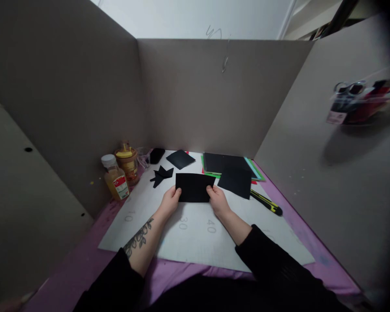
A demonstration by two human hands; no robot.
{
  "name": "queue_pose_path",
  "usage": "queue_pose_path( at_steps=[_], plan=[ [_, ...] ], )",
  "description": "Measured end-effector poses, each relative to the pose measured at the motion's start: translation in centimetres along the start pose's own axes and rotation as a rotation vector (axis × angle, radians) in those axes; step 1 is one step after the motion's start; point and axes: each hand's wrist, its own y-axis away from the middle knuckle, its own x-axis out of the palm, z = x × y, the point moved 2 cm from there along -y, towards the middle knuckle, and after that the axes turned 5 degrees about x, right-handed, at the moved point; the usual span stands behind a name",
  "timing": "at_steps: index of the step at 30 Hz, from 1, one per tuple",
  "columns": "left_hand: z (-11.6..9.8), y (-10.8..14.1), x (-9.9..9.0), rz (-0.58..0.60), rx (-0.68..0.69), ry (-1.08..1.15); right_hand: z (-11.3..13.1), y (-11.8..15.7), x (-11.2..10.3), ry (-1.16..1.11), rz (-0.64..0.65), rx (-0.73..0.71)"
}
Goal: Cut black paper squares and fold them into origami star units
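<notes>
A black rectangular sheet of paper (195, 188) is held up between my two hands above the white mat (198, 242). My left hand (170, 199) pinches its left edge, thumb on the near face. My right hand (218, 200) grips the right edge in the same way. The fingers behind the sheet are hidden. Just beyond my left hand lies a folded black paper shape (161, 175) with pointed ends. Close to my right hand, a black paper square (235, 183) partly overlaps a stack of coloured sheets (225, 164) with black on top.
A yellow-and-black utility knife (269, 205) lies at the right. Another black square (180, 159) rests farther back. A bottle of yellowish liquid (115, 177), a lidded cup (128, 164) and a clear cup (144, 157) line the left. Grey panels (221, 95) enclose the table; a pouch with scissors (357, 104) hangs right.
</notes>
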Motion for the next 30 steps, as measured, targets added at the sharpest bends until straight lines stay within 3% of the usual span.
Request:
queue_pose_path(
  at_steps=[6,9,18,23,26,30],
  plan=[
    [0.7,0.3,0.2,0.093,-0.130,0.133,-0.2,-0.6,-0.5,-0.133,-0.101,0.121],
    [1.0,0.6,0.3,0.155,-0.195,0.090,0.2,-0.8,-0.7,-0.189,-0.134,0.158],
    [1.4,0.6,0.3,0.187,-0.209,-0.036,0.7,-1.2,-0.8,-0.233,-0.185,0.169],
    [1.1,0.3,-0.1,0.092,-0.145,-0.048,2.1,-1.1,-1.0,-0.195,-0.123,0.172],
    [-0.2,0.2,-0.3,-0.011,-0.089,0.047,4.4,-0.8,-0.8,-0.165,0.016,0.102],
    [-2.2,0.2,0.1,-0.165,-0.035,0.207,5.9,0.3,2.5,-0.172,0.200,0.062]
  ],
)
